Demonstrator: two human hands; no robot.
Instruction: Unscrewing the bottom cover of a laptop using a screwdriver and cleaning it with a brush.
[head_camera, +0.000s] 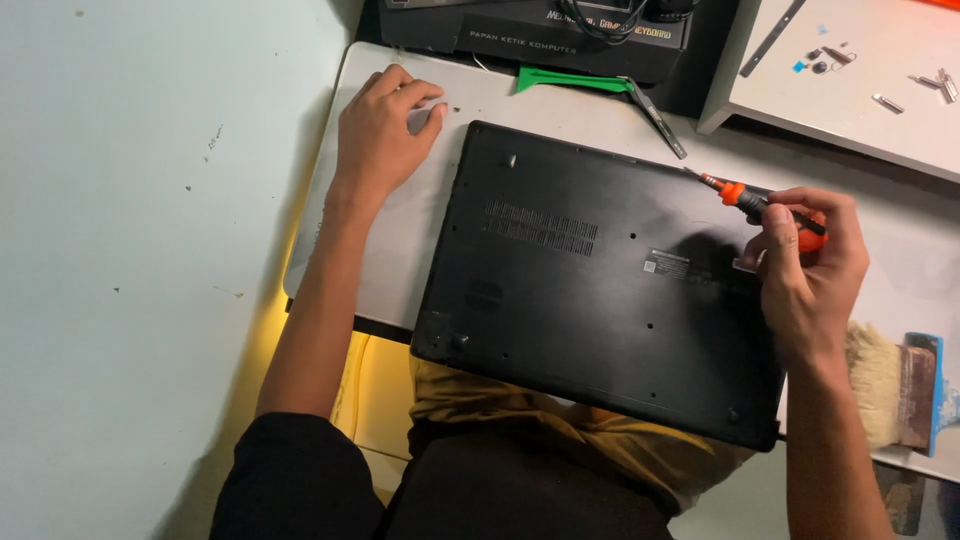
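Black laptop (600, 290) upside down on the white worktop (400, 240), bottom cover facing up, near edge hanging over the worktop's front and above the lap. Right hand (805, 265) closed around the orange-and-black screwdriver (760, 205), fingers wrapped on the handle, shaft pointing up and left, tip near the laptop's far edge close to the right corner; contact with a screw too small to tell. Left hand (385, 125) resting on the worktop just beside the laptop's far left corner, fingers curled loosely, fingertips pressed down on something small and pale; whether anything is actually pinched in that grip cannot be told. Green plastic pry tool (570, 80) lying beyond the laptop, a metal strip (658, 118) beside it. Paintbrush (895, 385) with pale bristles at the right, near the right wrist. Small screws and parts (850, 65) on a separate white board, well apart.
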